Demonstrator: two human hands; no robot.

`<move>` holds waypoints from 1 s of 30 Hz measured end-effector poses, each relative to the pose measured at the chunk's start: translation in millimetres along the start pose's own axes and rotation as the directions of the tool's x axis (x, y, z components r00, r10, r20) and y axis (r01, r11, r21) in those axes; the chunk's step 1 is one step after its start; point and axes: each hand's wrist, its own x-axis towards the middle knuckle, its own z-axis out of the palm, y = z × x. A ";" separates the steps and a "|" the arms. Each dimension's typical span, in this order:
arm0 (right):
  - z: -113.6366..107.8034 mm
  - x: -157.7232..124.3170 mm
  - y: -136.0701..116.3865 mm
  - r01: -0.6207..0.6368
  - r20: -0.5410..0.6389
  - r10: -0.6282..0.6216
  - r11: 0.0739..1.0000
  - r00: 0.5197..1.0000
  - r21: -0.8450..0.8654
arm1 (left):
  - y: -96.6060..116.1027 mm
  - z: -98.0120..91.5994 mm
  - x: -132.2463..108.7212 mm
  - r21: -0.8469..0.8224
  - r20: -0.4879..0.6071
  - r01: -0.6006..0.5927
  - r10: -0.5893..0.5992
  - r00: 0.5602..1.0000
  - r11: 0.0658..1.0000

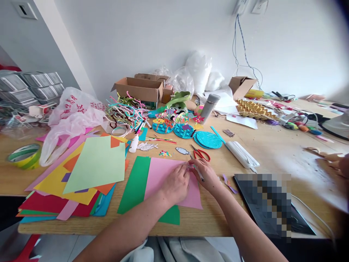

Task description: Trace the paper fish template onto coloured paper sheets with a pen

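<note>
A pink sheet of paper (156, 178) lies over a green sheet (135, 182) in front of me. My left hand (177, 182) rests on the pink sheet, palm down, its fingers laid out towards the upper right edge. Close against those fingertips, my right hand (205, 173) is closed around a slim pen (201, 175). The spot between the two hands is partly covered, and a small thing under the fingertips cannot be made out. Just beyond the right hand lie red-handled scissors (203, 154) and a small grey fish cut-out (182, 150).
Stacked coloured paper (95, 167) fills the left side, near a tape roll (24, 156). Behind are pipe cleaners (125, 112), blue discs (208, 140), fish decorations (177, 118) and a grey bottle (209, 109). A white case (241, 154) and a dark flat object (251, 203) lie right.
</note>
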 end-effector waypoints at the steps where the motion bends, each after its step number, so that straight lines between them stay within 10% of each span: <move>1: 0.1 -0.2 -0.2 0.003 0.003 -0.003 1.000 1.000 -0.009 | 0.0 -0.4 0.2 -0.004 -0.002 0.001 -0.001 1.000 1.000; 30: -4.5 5.4 -3.2 0.106 0.057 -0.099 0.985 0.993 -0.133 | 1.0 -13.4 2.3 -0.060 0.045 0.071 -0.069 0.997 0.996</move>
